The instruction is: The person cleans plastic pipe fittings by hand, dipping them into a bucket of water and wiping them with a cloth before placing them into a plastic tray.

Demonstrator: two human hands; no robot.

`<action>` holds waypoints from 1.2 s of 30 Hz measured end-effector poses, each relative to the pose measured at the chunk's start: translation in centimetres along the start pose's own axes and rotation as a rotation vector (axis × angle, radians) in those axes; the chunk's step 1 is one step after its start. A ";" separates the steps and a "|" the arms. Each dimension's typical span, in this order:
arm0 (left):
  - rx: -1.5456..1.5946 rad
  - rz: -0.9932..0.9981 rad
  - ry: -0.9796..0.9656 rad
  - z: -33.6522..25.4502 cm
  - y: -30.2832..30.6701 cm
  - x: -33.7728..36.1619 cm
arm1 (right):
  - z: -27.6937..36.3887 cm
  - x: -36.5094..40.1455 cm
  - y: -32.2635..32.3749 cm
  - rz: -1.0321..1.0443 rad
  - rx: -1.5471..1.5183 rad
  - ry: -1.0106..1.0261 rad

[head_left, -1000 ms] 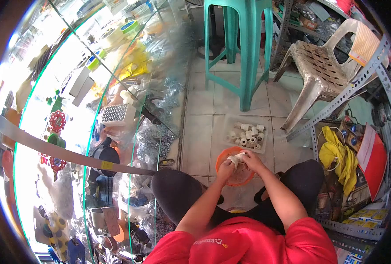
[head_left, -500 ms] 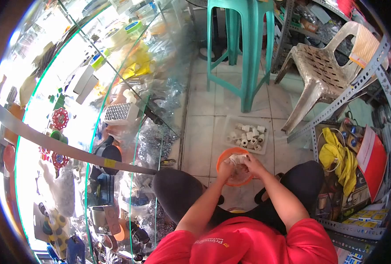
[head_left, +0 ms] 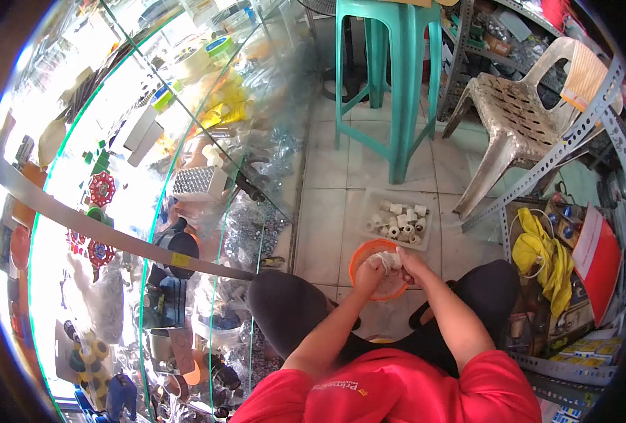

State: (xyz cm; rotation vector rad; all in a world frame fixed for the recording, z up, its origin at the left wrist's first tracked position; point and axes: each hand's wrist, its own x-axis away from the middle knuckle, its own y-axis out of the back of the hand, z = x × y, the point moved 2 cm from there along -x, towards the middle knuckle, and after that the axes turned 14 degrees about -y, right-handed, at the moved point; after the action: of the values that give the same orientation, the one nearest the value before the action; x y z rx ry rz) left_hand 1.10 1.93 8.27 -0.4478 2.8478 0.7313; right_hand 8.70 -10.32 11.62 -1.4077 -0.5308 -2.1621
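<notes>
Floor (head_left: 320, 222): two hands (head_left: 371, 273) (head_left: 414, 267) holding one white piece (head_left: 391, 260)

Tiled floor (head_left: 320, 233) bears tray (head_left: 433, 224), bowl (head_left: 369, 247), stool (head_left: 402, 92), chair (head_left: 510, 102)

A small white piece (head_left: 392, 260), partly hidden, is held above an orange basin (head_left: 360, 254). It is at four o'clock from centre.
</notes>
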 end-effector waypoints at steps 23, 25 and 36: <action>0.166 -0.091 0.409 -2.5 2.3 -0.8 | 1.4 -0.2 -0.2 -0.176 0.344 1.040; 0.546 -0.197 0.446 -2.1 1.5 -0.6 | 0.7 -2.9 0.6 -0.076 0.167 0.772; -0.060 -0.075 0.089 -0.2 0.6 -0.1 | -0.5 -4.5 0.1 -0.018 0.063 0.491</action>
State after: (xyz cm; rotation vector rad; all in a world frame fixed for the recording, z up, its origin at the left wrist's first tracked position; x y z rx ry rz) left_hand 1.00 2.38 8.77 -0.6065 2.8788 0.8043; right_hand 9.90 -9.81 7.24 -0.7930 -0.4183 -2.3689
